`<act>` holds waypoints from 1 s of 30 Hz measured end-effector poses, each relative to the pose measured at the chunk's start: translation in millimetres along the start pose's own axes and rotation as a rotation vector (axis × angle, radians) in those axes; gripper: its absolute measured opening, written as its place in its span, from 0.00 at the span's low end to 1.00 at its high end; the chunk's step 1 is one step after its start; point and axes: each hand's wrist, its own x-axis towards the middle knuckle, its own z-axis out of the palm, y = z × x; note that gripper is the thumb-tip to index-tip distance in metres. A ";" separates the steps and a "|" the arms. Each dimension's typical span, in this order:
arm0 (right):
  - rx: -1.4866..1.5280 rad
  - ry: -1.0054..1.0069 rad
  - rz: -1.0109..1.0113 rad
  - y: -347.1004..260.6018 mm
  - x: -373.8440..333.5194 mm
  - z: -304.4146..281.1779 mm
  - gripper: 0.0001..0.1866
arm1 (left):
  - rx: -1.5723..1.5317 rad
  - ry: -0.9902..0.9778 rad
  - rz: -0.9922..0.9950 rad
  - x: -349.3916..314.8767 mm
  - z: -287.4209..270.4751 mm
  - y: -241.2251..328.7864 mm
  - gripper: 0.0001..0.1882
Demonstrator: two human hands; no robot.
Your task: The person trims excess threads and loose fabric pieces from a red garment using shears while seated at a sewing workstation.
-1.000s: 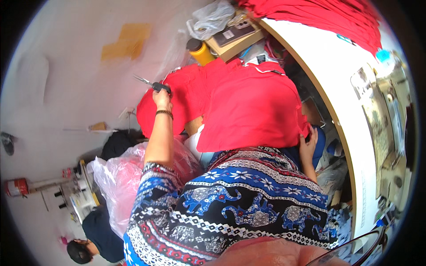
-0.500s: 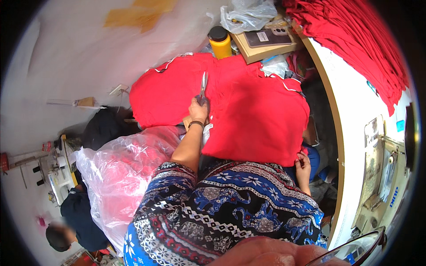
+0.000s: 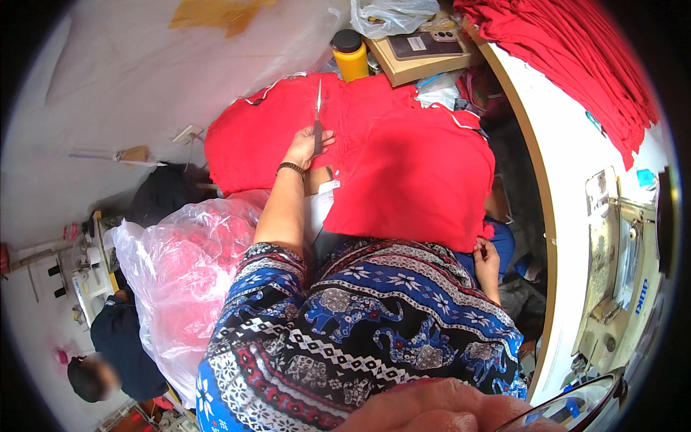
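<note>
In my left hand (image 3: 301,150) is a pair of scissors (image 3: 318,135) with dark handles, its closed blades pointing away over a red garment piece (image 3: 255,137). A second red garment piece (image 3: 414,180) lies spread over my lap, with white trim at its far right corner. My right hand (image 3: 488,262) is at that piece's near right corner, thumb and fingertips pinched together by the fabric edge. Whether cloth or a loose thread sits between those fingertips is too small to tell.
A clear plastic bag (image 3: 183,263) of red cloth bulges at my left. Ahead stand a yellow jar (image 3: 350,61) and a cardboard box (image 3: 407,68) bearing a phone (image 3: 425,45). To my right, a white table (image 3: 568,137) carries red fabric (image 3: 561,57) and a sewing machine (image 3: 630,266). Another person (image 3: 126,345) is at lower left.
My left hand has moved left and slightly away with the scissors, its fingers loosening around the handles. My right hand stays at the cloth's corner. The whole view has shifted slightly.
</note>
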 end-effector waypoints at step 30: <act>0.121 0.117 -0.020 31.8 11.3 15.9 0.11 | 1.216 0.264 0.430 13.8 -9.8 0.0 0.21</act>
